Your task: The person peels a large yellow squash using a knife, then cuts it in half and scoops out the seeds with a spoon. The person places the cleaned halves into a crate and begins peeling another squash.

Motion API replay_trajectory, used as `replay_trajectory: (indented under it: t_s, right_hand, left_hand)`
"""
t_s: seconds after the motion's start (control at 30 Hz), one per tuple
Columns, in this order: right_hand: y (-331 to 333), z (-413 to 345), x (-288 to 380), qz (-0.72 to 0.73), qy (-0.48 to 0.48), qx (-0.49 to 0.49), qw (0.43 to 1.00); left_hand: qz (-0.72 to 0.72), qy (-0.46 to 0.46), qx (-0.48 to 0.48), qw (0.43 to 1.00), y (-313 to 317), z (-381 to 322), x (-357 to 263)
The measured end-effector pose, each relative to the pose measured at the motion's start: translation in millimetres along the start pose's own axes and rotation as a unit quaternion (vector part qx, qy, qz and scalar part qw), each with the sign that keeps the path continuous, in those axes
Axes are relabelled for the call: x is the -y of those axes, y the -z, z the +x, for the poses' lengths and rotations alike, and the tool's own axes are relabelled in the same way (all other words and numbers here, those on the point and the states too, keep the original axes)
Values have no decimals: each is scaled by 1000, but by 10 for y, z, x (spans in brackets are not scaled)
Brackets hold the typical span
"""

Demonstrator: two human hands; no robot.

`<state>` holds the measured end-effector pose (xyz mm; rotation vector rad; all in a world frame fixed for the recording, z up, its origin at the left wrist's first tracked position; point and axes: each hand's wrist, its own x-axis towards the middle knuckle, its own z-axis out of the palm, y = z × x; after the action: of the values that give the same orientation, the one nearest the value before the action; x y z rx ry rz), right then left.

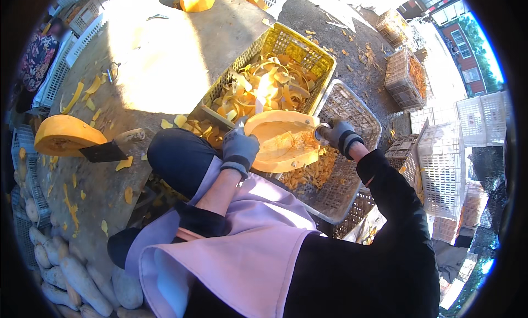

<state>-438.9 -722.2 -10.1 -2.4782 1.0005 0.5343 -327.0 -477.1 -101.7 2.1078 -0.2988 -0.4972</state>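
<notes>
My left hand [240, 148], in a grey glove, holds the left end of a peeled, halved squash [280, 153], its hollow facing up. At the squash's right end, my gloved right hand [339, 133] is closed around a round metal scraping tool [321, 133]. Stringy orange pulp lies in the hollow. Behind the squash stands a yellow plastic crate [326, 64] full of peel strips [268, 87]. Below and right of it, a grey plastic crate [350, 97] holds scraped pulp [309, 173].
On the table [165, 70] at left lie a squash piece [68, 134], a cleaver [109, 151] and peel scraps. Whole pale squashes [82, 281] are heaped at lower left. Stacked crates [441, 169] stand at right. A person [39, 62] is at far left.
</notes>
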Motion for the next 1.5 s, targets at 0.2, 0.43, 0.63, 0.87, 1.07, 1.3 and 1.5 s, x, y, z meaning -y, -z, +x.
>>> replay_trajectory:
  t_s: [0.2,0.43,0.63,0.87,1.07,1.3,1.5]
  right_hand:
    - [-561,-10,-202,-28,97,-120,988]
    - [-301,-78,-628,10,7,-177,984]
    - [-533,163,-120,235,54,-111,964]
    - [-477,80,-426,112,83,-141,980]
    - [-672,14,164,-35,151,-71,985]
    - [-79,-80,-694,-87,-18,-92,992]
    - [-488,-46,16,55,70,-42,995]
  left_hand:
    - [4,-6,24,1000,6,-1,-42]
    - [16,-34,-10,999,65,-31,-70]
    - [5,-50,-12,999,70,-59,-79]
    - [35,0,-3,999,137,-72,-205]
    - [24,-16,-7,1000,69,-37,-85]
    - [-38,29,-6,999,92,25,-91]
    - [15,-5,-5,1000,139,-54,-138]
